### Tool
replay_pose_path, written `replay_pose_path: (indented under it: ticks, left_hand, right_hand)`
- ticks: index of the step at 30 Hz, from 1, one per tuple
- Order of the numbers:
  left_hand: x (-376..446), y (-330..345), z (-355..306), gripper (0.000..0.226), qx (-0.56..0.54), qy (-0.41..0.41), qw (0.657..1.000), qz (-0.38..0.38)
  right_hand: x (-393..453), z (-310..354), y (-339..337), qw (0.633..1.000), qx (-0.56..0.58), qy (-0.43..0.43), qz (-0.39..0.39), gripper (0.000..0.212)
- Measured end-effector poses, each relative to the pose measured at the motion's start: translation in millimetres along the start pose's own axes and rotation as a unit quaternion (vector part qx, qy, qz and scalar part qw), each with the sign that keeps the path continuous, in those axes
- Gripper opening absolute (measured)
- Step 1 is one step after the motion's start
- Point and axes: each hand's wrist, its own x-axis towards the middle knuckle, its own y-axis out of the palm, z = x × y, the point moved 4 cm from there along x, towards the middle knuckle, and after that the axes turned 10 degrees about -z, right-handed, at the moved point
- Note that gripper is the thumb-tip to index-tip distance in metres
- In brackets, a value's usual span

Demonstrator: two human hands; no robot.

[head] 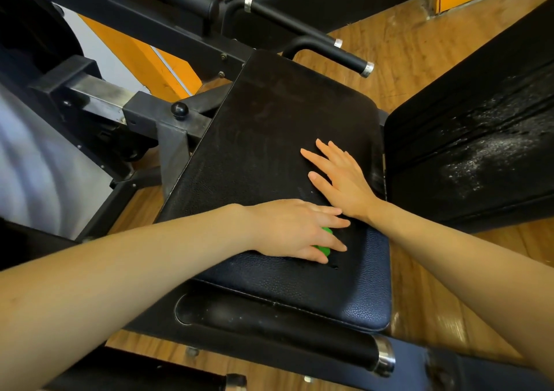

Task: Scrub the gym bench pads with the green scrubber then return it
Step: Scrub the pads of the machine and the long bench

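A black leather seat pad (269,138) of a gym machine fills the middle of the view. My left hand (295,230) lies on its near part with straight fingers pressing a green scrubber (325,250) onto the pad; only a small green edge shows between the fingers. My right hand (338,177) rests flat on the pad just beyond, fingers spread and pointing away. A second pad, the black back pad (479,138), stands to the right with white powdery marks on it.
Black steel frame and a knob (179,110) lie left of the seat. Handle bars with chrome ends (366,69) run behind it. A padded roller (284,327) sits below the seat's near edge. Wooden floor surrounds the machine; orange wall panels stand at the back.
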Motion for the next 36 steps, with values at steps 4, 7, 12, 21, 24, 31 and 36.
replay_pose_path:
  ticks: [4, 7, 12, 21, 24, 31, 36]
  left_hand:
    - [-7.5, 6.2, 7.9, 0.050, 0.016, -0.017, 0.996, 0.087]
    - [-27.0, 2.9, 14.9, 0.050, 0.024, -0.030, 0.993, 0.110]
    - [-92.1, -26.9, 26.2, 0.045, 0.062, 0.027, 0.996, -0.050]
    - [-84.6, -17.2, 20.4, 0.047, 0.022, -0.014, 0.994, -0.105]
    - [-52.2, -9.6, 3.7, 0.045, -0.016, -0.022, 0.996, -0.081]
    - [-3.6, 4.8, -23.6, 0.046, -0.054, -0.011, 0.998, -0.006]
    - [-15.1, 12.6, -16.6, 0.050, -0.042, -0.035, 0.996, 0.067]
  right_hand:
    - [0.9, 0.2, -0.9, 1.000, -0.006, 0.004, 0.005, 0.056]
    - [1.1, -0.9, 0.0, 1.000, -0.015, 0.005, 0.005, 0.050]
    - [1.8, -0.5, 0.8, 1.000, -0.018, 0.008, 0.006, 0.050]
    - [1.1, -2.3, 1.4, 1.000, -0.018, 0.002, 0.006, 0.053]
    - [0.9, -1.5, 0.8, 1.000, -0.018, 0.002, 0.008, 0.053]
    - [0.4, 0.5, -1.8, 1.000, -0.010, 0.003, 0.008, 0.053]
    - [0.7, 0.5, -2.2, 1.000, -0.012, 0.004, 0.005, 0.049]
